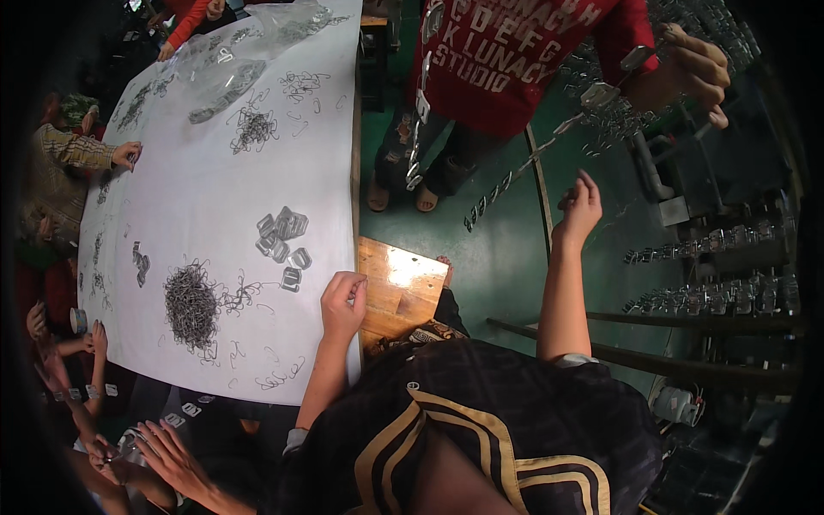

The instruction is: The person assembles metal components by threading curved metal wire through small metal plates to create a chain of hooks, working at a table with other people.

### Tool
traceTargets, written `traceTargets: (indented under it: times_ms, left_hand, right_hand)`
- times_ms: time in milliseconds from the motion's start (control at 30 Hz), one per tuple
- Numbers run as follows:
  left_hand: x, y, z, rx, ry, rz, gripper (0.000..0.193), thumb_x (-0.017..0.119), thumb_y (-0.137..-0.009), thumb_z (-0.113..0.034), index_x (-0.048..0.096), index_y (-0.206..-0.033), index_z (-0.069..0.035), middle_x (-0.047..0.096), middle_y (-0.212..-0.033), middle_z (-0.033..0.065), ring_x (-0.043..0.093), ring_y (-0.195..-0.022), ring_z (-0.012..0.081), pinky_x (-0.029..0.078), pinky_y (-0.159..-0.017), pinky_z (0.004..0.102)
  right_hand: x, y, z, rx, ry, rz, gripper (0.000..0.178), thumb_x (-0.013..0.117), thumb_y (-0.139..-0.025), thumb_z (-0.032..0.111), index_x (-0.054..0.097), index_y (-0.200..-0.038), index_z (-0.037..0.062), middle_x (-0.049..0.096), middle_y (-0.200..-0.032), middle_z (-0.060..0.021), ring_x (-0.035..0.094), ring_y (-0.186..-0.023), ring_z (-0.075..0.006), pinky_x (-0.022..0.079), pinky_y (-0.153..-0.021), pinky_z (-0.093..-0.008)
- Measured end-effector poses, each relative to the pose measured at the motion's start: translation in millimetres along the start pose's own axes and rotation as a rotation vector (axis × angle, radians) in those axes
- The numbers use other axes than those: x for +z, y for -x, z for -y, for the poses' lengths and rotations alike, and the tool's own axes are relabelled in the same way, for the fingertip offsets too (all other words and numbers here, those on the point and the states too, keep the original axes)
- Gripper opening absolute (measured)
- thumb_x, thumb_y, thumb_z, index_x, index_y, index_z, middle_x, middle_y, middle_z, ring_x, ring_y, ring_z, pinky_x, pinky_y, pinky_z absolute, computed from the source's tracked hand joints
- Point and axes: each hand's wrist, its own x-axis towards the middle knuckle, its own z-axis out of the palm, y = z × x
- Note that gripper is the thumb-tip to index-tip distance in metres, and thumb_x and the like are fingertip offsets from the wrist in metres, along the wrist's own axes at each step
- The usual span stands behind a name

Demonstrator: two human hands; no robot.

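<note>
My left hand [343,305] rests at the right edge of the white table [215,172], its fingers curled closed; whatever they may hold is hidden. My right hand [581,209] is raised above the floor at the right, fingers loosely bent and partly apart, with nothing visible in it. Left of my left hand lie several flat silvery metal buckle-like pieces [283,232]. Farther left is a dense heap of bent wire hooks [190,305], with loose hooks [240,294] scattered beside it. In front of my right hand hangs a chain of linked metal pieces [506,184].
A person in a red top [515,51] stands ahead, a raised hand [693,73] near the hanging chains. Other people's hands [129,155] work along the table's left side. A wooden stool [399,287] stands between my arms. Rows of hung metal pieces [712,296] line the right.
</note>
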Motion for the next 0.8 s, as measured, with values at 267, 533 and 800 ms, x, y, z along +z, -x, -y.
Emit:
traceTargets:
  times_ms: [267,533,800]
  left_hand:
    - [3,-1,1,-0.033,-0.11,0.036,0.008,0.061,-0.078,0.004,0.062,-0.084,-0.001,0.06,-0.079,0.0089,0.057,-0.06,0.0188,0.047,-0.055,0.0281]
    - [5,-6,-3,-0.029,-0.193,0.028,0.006,0.061,-0.079,0.003,0.062,-0.083,-0.001,0.059,-0.078,0.009,0.057,-0.061,0.0178,0.046,-0.055,0.0262]
    - [7,-7,-5,-0.008,-0.245,0.034,0.006,0.062,-0.077,0.003,0.063,-0.082,-0.002,0.061,-0.079,0.0096,0.057,-0.061,0.022,0.047,-0.055,0.0303]
  right_hand:
    - [-68,33,-235,0.339,0.757,0.563,0.033,0.072,-0.078,0.014,0.067,-0.109,0.0033,0.067,-0.079,-0.0057,0.061,-0.074,-0.0146,0.048,-0.069,-0.0292]
    - [-11,64,-285,0.27,0.667,0.503,0.034,0.077,-0.072,0.014,0.068,-0.103,0.0012,0.065,-0.073,-0.0051,0.058,-0.067,-0.0131,0.046,-0.066,-0.0283]
    - [17,74,-297,0.189,0.561,0.528,0.023,0.074,-0.071,0.008,0.069,-0.092,0.0003,0.067,-0.076,-0.0068,0.061,-0.07,-0.0138,0.048,-0.068,-0.0283]
